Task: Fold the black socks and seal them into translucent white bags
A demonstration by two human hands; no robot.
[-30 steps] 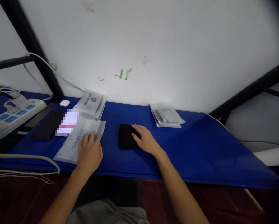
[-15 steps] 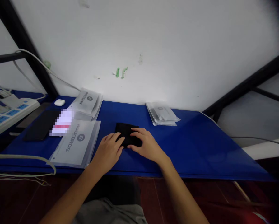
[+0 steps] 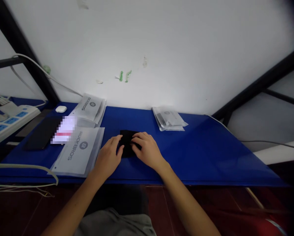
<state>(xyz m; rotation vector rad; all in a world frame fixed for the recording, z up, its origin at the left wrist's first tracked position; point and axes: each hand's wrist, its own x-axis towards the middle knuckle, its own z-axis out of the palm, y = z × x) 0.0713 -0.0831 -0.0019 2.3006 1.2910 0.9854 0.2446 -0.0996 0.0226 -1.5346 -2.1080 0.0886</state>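
A small folded piece of black cloth [image 3: 127, 152] lies on the blue tabletop in front of me, and its exact kind cannot be made out. At its left edge rests my left hand [image 3: 109, 154], thumb and forefinger spread apart and touching the cloth. My right hand [image 3: 148, 150] grips the cloth's right part with bent fingers and thumb, hiding that side of it.
Frosted ROCKBROS zip bags [image 3: 74, 154] lie left of my hands, with more bags [image 3: 91, 106] behind. Another small stack of bags [image 3: 168, 118] lies at the back right. A dark phone [image 3: 40, 134], a white earbud case [image 3: 61, 109] and a power strip [image 3: 12, 121] are at left.
My right hand has shifted left over the cloth, its fingers now more bent. My left hand has drawn back to the cloth's left edge, its thumb and forefinger wider apart.
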